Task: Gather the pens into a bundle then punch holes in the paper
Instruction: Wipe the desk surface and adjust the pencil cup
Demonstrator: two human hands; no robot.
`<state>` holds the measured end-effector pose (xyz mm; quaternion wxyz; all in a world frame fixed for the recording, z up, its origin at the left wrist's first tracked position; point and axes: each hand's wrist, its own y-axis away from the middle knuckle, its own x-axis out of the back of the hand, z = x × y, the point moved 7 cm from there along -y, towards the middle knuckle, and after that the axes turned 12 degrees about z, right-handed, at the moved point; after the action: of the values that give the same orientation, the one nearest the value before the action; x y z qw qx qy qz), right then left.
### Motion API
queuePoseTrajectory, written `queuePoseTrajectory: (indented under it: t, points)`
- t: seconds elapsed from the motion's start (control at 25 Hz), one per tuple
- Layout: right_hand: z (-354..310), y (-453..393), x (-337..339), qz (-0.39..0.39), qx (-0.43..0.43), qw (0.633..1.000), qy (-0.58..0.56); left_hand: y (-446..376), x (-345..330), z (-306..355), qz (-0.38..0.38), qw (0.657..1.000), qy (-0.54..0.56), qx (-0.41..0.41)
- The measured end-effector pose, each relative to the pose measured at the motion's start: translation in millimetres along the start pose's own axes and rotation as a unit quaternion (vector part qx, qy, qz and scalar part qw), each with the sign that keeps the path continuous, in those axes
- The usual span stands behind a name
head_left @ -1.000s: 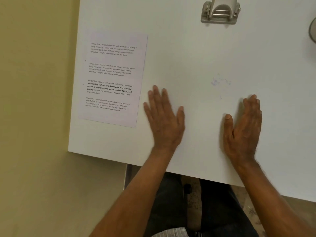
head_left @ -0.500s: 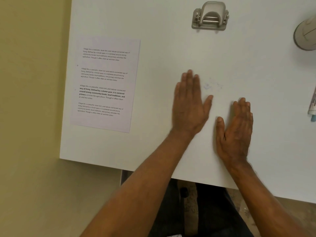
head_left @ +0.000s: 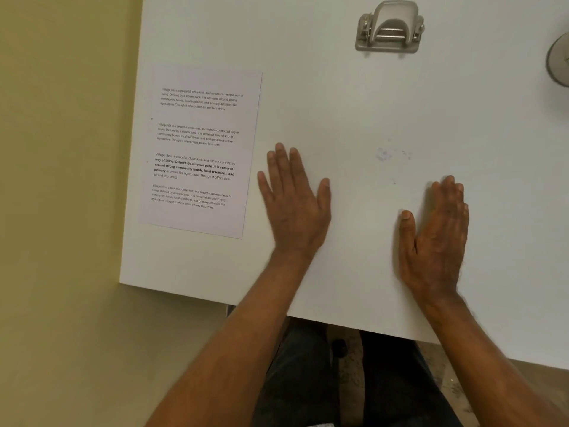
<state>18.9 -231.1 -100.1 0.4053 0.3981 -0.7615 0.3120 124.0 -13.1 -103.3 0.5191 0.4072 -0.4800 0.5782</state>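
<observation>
Both hands, left (head_left: 295, 208) and right (head_left: 434, 232), lie flat with fingers straight, holding nothing; the paper (head_left: 200, 152), left of them, looks light and limp, best lifted by an edge.

One sheet of paper (head_left: 200, 152) with four blocks of print lies on one white worktop (head_left: 338, 103). One hole punch (head_left: 388, 27) stands there. Two hands rest flat: left hand (head_left: 295, 204), right hand (head_left: 435, 232). One grey round object (head_left: 558, 61) shows at the edge.
</observation>
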Motion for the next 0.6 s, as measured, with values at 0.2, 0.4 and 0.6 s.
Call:
queuePoseTrajectory:
  t: [0.2, 0.4, 0.6]
  points:
    - [-1, -1, 0, 0.006, -0.001, 1.0, 0.002, -16, -11, 26, -0.009, 0.997, 0.021, -0.068]
    - [-2, -1, 1, 0.006, -0.012, 1.0, -0.002, -33, -22, 78, -0.029, 0.99, 0.067, -0.122]
    - [-3, -3, -3, 0.014, -0.023, 1.0, 0.001, -29, -9, 114, -0.075, 0.937, 0.274, -0.203]
